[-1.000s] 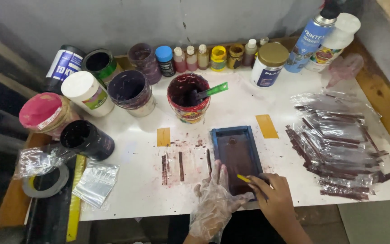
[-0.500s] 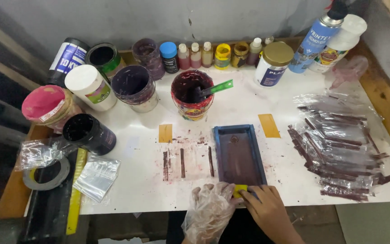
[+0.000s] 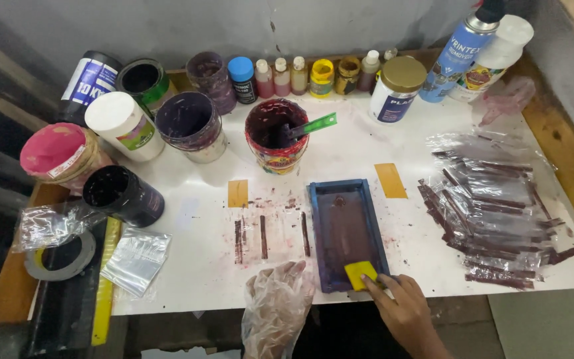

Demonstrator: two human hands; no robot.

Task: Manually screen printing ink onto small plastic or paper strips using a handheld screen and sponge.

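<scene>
Head view: the yellow squeegee now sits at the near end of the blue screen frame, having been drawn down its dark mesh from farther up a second ago, so one pull of ink looks finished (my reading). The right hand is clamped on the squeegee with its fingertips. The gloved left hand, fingers loosely apart and holding nothing, rests at the bench's near edge just left of the frame, much as before. Dark printed stripes lie left of the frame; the open maroon ink tub with its green spatula stands behind it toward the far edge, and stained plastic sleeves pile by the right edge.
</scene>
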